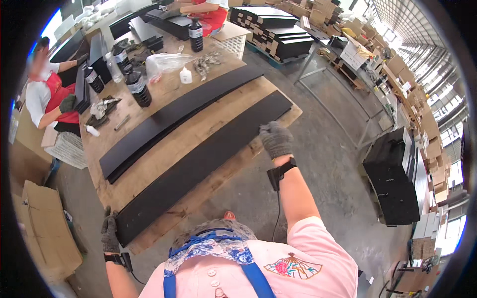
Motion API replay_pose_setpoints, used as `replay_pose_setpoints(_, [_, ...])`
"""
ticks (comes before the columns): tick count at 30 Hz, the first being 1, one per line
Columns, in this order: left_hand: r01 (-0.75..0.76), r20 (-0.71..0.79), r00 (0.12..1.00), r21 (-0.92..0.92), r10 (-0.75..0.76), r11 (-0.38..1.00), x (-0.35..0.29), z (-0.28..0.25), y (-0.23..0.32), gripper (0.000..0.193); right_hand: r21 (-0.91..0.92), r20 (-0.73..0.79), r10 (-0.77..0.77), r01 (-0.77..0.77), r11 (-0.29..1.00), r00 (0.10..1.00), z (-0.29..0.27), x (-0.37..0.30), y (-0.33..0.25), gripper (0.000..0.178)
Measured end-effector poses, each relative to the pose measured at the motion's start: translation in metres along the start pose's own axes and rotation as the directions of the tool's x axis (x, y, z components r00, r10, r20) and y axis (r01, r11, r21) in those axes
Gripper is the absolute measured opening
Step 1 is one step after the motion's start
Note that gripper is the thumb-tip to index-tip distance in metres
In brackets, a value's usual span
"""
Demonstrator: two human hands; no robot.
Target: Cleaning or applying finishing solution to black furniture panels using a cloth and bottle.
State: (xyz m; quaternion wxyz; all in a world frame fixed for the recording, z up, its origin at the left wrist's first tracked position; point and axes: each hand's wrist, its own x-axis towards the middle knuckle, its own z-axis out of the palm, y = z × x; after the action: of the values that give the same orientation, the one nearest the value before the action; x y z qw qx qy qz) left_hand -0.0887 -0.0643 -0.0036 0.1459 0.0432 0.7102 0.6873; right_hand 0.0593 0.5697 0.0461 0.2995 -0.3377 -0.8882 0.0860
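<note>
A long black board [208, 164] lies slantwise across the near part of the wooden worktable [186, 124]. At the board's near left end is my left hand [110, 232], in a grey knitted glove, its fingers closed around the end. My right hand [276, 140], gloved the same way, is curled into a fist at the near long edge, toward the board's far right end. Whatever that fist holds, if anything, is hidden. Beyond this board, roughly alongside it, lies a stack of similar black boards [179, 115].
Black-labelled dark bottles [137, 88], a small white bottle [185, 75], a plastic bag [166, 64] and rags [206, 64] crowd the table's far side. Two co-workers in red aprons [62, 92] handle boards there. Stacked black panels [395, 176] stand at the right; cardboard [47, 231] at the left.
</note>
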Motion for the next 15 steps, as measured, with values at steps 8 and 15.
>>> replay_pose_setpoints(8, [0.126,-0.041,0.992,0.172,-0.121,0.977,0.009,-0.021,-0.007,0.046,0.453,0.172,-0.277,0.174,0.875,0.945,-0.021,-0.068,-0.067,0.012])
replay_pose_setpoints(15, [0.124,-0.018,0.992,0.346,-0.126,0.93,0.024,-0.015,0.014,0.032,0.118,0.062,-0.036,0.029,0.993,0.997,-0.002,0.038,0.056,0.02])
